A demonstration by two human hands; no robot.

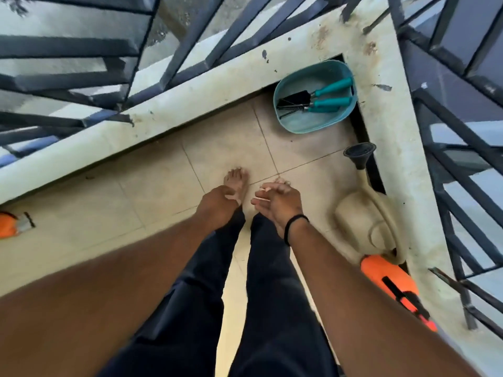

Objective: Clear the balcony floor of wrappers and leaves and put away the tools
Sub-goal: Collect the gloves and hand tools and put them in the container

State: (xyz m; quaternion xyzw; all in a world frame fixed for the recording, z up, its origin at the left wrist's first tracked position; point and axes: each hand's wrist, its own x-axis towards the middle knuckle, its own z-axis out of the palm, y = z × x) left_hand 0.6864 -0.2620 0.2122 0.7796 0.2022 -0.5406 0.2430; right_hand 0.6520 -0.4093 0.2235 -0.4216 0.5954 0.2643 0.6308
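Below, we are looking down at our two hands hanging near the centre of the frame, over our bare feet and dark trousers. Our left hand (217,204) is hanging with fingers loosely curled and holding nothing, and our right hand (277,201), with a black band at the wrist, is spreading relaxed fingers just beside it; the two are close but not touching. In the upper right, a teal tub (302,123) is sitting in the corner of the tiled floor (152,191), and two teal-handled garden tools (315,100) are lying inside it. Right of centre, a beige watering can (359,216) is resting against the ledge (392,148), with an orange tool (392,284) just below it. Another orange object (8,225) is showing at the left edge.
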